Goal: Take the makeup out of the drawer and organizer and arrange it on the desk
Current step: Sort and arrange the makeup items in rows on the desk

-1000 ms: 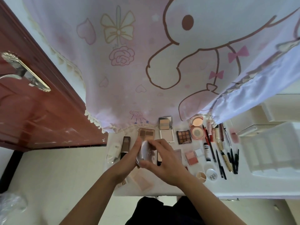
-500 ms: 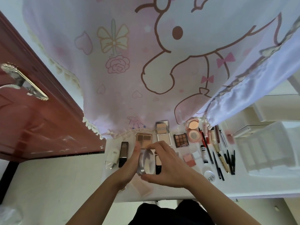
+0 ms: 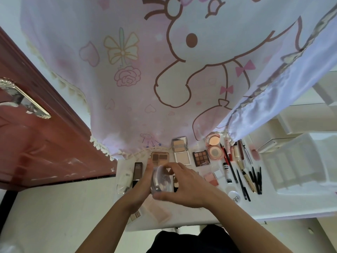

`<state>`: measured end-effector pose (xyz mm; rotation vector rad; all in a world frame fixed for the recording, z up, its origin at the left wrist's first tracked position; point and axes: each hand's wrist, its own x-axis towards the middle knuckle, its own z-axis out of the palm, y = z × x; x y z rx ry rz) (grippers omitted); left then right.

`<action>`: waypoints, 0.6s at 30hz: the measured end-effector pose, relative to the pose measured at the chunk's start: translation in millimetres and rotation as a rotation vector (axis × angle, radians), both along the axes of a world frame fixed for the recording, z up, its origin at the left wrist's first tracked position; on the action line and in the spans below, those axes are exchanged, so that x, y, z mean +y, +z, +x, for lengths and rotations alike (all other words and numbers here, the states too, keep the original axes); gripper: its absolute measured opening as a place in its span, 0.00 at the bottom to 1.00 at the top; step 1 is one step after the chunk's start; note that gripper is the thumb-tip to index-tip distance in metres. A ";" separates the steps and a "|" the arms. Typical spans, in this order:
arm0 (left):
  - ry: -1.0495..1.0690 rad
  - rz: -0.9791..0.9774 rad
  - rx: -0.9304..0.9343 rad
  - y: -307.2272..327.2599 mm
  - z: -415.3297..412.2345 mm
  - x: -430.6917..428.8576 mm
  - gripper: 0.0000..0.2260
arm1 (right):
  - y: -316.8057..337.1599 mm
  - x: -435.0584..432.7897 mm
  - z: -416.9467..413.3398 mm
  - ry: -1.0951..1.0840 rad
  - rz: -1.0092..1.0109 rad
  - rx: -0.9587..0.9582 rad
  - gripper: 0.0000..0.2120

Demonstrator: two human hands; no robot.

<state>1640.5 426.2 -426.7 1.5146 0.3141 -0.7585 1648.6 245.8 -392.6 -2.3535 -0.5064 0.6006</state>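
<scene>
**Both hands hold a clear round case above the desk**

Head view: both forearms reach in from the bottom edge and meet over the left part of the desk [image 3: 200, 212]. The left hand [image 3: 144, 181] stands on its edge, palm turned right and fingers pointing away, cupped against the back of the case [image 3: 162, 179]. The right hand [image 3: 187, 185] comes across knuckles up, fingers arched over the case's far rim and thumb under its near rim, pinching it. The case is lifted off the desk between the two palms. It stands on its rim, flat face turned towards the right palm, and its long axis runs near to far, tipped slightly left. Whether its lid is open I cannot tell. Palettes [image 3: 201, 157] lie beyond the hands. Pencils [image 3: 255, 178] lie to the right, pointing near to far, beside the white organizer [image 3: 299, 161]
</scene>
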 end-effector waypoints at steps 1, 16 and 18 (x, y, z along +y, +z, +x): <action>-0.010 -0.013 0.002 2.3 1.2 1.0 0.33 | 0.2 0.1 0.1 -0.015 0.006 0.000 0.37; -0.093 -0.012 -0.091 14.0 10.2 -1.4 0.35 | 23.7 -5.0 4.1 -0.024 0.051 -0.073 0.37; -0.081 -0.014 -0.109 21.7 13.1 -2.9 0.35 | 28.5 -7.8 6.1 -0.003 0.048 -0.079 0.43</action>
